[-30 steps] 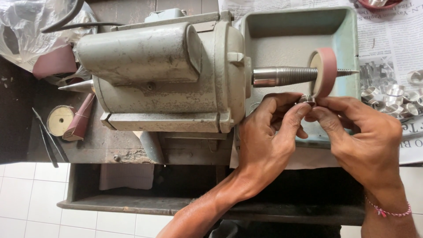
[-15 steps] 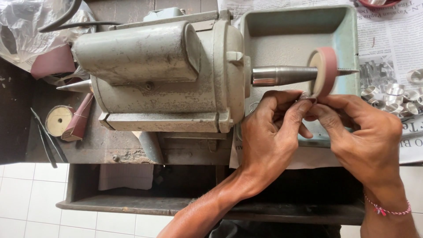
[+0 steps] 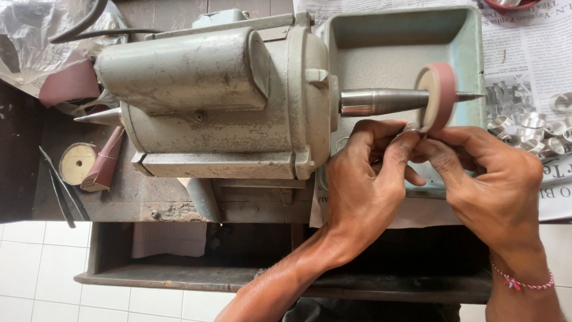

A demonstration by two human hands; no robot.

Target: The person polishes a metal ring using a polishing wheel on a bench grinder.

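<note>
A grey bench polishing motor (image 3: pixel 214 101) lies across the workbench, its tapered steel spindle (image 3: pixel 381 101) carrying a pink sanding wheel (image 3: pixel 440 95). My left hand (image 3: pixel 366 182) and my right hand (image 3: pixel 488 179) meet just below the wheel. Together their fingertips pinch a small silver ring (image 3: pixel 412 129) and press it against the wheel's lower edge. Most of the ring is hidden by my fingers. A red thread bracelet (image 3: pixel 524 281) circles my right wrist.
A green metal tray (image 3: pixel 357 42) sits behind the wheel. Several silver rings (image 3: pixel 530 128) lie on newspaper (image 3: pixel 530 53) at the right. At the left are a sandpaper roll (image 3: pixel 76 162), a pink cone (image 3: pixel 106 160), tweezers (image 3: pixel 56 188) and a plastic bag (image 3: pixel 30 42).
Both hands stay at the wheel's lower edge with only slight finger shifts. The ring remains pressed to the wheel.
</note>
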